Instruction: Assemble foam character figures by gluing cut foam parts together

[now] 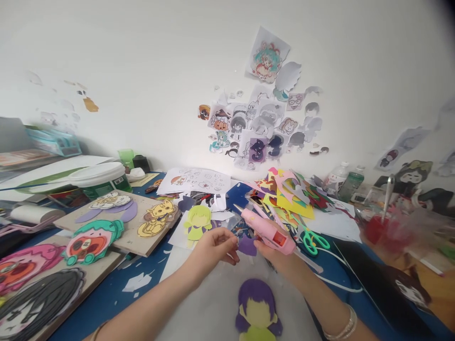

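Observation:
My right hand [273,251] is wrapped around a pink hot glue gun [265,229], its nozzle pointing up and to the left. Just left of it, my left hand [218,246] has its thumb and fingers pinched together; what they hold, if anything, is too small to name. Between the hands shows a purple cut-out piece [248,245]; whether a finger touches it I cannot tell. Below them, on a pale sheet [199,303], lies a paper doll figure [258,303] with purple hair and a blank yellow-green face. A yellow-green figure [199,222] lies beyond my left hand.
Green-handled scissors [314,241] and a white cord [341,284] lie to the right. Colored scraps [291,194] are piled at the back. Finished cut-out characters [94,241] rest on boards at left, near a white-lidded tub [97,175]. Bottles [337,177] stand against the wall.

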Tool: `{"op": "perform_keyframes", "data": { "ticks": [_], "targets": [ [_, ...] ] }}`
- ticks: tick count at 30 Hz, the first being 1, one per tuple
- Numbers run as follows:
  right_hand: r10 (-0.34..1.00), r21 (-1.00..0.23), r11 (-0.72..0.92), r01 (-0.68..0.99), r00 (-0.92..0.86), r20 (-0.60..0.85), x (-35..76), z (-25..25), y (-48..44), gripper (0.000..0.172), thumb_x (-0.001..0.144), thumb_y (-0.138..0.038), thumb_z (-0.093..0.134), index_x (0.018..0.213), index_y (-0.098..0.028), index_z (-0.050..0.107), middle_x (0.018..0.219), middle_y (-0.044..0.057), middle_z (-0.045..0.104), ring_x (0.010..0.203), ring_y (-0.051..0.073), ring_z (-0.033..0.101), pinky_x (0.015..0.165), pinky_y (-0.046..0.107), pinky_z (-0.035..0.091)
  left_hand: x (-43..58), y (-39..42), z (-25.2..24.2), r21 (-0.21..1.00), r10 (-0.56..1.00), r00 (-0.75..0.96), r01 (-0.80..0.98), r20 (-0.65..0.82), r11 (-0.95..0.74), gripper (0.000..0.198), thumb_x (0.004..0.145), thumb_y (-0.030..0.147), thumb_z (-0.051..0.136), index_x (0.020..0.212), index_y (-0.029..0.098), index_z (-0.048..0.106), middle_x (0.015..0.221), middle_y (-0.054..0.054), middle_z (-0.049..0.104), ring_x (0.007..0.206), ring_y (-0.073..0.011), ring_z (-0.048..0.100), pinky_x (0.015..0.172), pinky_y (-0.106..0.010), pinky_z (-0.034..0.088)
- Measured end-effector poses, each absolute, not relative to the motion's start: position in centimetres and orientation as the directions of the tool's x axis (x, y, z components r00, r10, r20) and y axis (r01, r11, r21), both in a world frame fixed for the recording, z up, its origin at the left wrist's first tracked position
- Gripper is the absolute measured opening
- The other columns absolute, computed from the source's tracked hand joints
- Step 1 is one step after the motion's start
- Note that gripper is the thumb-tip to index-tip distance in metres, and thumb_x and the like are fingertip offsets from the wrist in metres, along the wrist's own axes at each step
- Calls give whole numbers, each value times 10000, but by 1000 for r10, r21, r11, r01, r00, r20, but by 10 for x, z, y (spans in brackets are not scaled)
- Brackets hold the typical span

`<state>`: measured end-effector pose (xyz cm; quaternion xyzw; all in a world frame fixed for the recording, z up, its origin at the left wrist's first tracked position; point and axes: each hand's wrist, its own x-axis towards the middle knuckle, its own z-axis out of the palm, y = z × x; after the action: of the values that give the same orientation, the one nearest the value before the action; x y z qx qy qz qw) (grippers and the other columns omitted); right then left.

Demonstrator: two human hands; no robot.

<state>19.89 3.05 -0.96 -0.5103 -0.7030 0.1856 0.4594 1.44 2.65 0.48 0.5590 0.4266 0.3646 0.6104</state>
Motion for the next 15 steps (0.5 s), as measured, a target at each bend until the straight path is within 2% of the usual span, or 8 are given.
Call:
{"op": "perform_keyframes", "data": {
  "ticks": [5,9,11,15],
  "targets": [
    [913,-763,395,512,-126,388,197,-5,21,118,652,-199,528,764,-234,516,659,-17,574,588,158,539,535,270,459,15,29,3,999,907,418,28,-52,45,373,702,522,595,822,170,561,663,19,559,572,-131,592,507,-255,502],
    [877,-761,480,435,-212,432,196,-8,21,96,665,-185,520,745,-238,517,669,-23,567,579,144,527,497,246,443,17,28,-2,997,893,447,67,-52,25,375,708,537,578,714,167,520,565,33,530,513,-111,552,481,-236,468],
    [855,-722,515,463,-214,472,197,-11,26,111,632,-183,532,726,-241,524,647,-22,578,581,159,540,505,265,448,17,27,-1,996,895,442,82,-52,18,375,710,535,574,681,171,491,544,40,515,496,-104,541,469,-225,449],
    [862,-672,474,569,-142,487,198,-10,31,162,623,-180,522,770,-242,546,705,3,619,646,191,579,579,315,482,11,29,8,999,909,415,47,-30,11,320,736,482,545,661,181,463,606,32,538,498,-104,546,444,-216,418]
  ]
}}
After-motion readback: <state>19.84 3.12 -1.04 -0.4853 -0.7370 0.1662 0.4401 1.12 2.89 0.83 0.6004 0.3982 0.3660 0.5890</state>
